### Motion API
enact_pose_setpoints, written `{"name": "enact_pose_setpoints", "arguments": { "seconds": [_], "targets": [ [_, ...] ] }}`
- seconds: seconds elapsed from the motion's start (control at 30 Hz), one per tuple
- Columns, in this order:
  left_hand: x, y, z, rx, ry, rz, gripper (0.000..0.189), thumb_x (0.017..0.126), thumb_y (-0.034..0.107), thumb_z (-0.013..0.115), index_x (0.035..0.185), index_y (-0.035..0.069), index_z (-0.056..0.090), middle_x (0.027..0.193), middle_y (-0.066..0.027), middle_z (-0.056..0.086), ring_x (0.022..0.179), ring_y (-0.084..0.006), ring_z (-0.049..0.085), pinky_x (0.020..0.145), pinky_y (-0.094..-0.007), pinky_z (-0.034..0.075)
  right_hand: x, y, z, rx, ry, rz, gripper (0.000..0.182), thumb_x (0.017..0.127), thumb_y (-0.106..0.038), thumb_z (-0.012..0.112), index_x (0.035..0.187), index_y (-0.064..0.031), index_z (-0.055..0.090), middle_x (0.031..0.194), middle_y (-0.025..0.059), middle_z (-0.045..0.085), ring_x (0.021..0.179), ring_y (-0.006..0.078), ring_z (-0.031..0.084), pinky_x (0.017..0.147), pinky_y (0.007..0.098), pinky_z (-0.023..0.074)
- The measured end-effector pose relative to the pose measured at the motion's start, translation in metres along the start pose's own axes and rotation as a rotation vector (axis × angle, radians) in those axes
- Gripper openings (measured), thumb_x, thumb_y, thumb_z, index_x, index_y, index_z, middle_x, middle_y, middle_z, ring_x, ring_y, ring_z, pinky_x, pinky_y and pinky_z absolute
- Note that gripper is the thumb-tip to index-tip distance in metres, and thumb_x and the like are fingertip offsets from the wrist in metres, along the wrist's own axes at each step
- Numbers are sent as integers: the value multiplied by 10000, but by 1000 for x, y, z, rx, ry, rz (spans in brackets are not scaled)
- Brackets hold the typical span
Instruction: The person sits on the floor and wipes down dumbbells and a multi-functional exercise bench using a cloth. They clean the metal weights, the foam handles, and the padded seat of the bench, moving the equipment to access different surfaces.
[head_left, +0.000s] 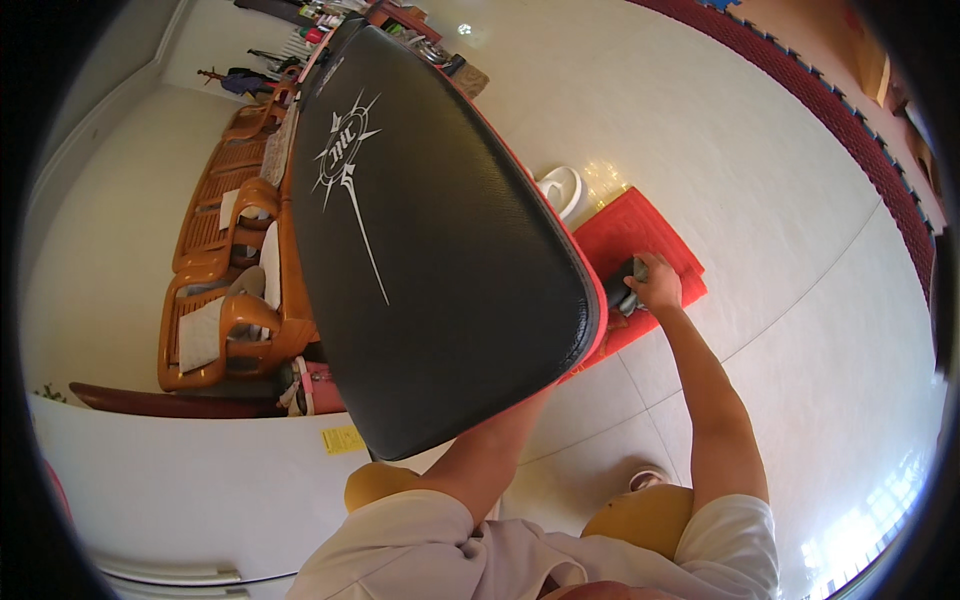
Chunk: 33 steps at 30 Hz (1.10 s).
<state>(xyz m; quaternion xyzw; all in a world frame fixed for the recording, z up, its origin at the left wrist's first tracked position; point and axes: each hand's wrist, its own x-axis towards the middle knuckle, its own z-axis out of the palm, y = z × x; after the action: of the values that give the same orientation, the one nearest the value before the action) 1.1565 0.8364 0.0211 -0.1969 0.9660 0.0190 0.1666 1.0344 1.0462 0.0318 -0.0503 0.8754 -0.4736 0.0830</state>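
A large black padded board (450, 247) with red edges and a white printed emblem fills the middle of the view. My right hand (656, 283) grips a crumpled grey-green cloth (636, 285) at the board's right edge, over a folded red mat (652, 225). A dark rounded part (616, 283) shows beside the cloth, partly hidden by the board. My left forearm runs under the near end of the board, and the left hand is hidden there.
Wooden armchairs (225, 225) with cushions line the left wall. A white appliance (202, 480) with a yellow label lies at lower left. White slippers (561, 191) are by the mat on the tiled floor. A dark red foam mat edge (825, 97) curves at upper right.
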Motion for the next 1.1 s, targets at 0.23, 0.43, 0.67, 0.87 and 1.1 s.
{"name": "enact_pose_setpoints", "arguments": {
  "seconds": [0.23,0.43,0.67,0.87,1.1],
  "targets": [
    [2,11,-6,-119,17,-4,608,879,526,599,1187,13,489,1202,-198,552,1085,-362,570,908,-448,494,3,11,1,-47,-5,5,495,717,-245,794,1173,-150,626,1165,95,606,1068,303,602,883,425,504],
    [-3,2,-9,-322,51,-8,586,888,503,597,1209,25,486,1225,-185,544,1107,-352,560,919,-444,490,9,28,15,-54,47,50,535,693,-289,808,1171,-135,622,1146,109,638,1054,307,615,874,424,509],
    [-22,-18,-20,-850,83,-62,562,900,476,593,1235,39,483,1251,-169,536,1133,-339,547,931,-440,485,8,35,15,12,-39,109,415,892,-408,570,1180,-113,614,1190,102,651,1102,284,609,890,396,497],
    [-50,-40,-48,-1522,22,-145,543,909,454,590,1257,52,481,1274,-156,529,1156,-329,537,942,-436,481,-15,0,-5,280,-118,60,449,920,-448,477,1180,-104,600,1178,89,640,1090,256,598,896,383,484],
    [-80,-69,-102,-2150,12,-159,523,921,427,587,1283,66,478,1300,-140,520,1182,-317,525,954,-432,477,-35,-52,-21,693,-90,-108,509,952,-494,369,1181,-93,583,1163,75,628,1076,224,585,903,369,469]
  ]
}}
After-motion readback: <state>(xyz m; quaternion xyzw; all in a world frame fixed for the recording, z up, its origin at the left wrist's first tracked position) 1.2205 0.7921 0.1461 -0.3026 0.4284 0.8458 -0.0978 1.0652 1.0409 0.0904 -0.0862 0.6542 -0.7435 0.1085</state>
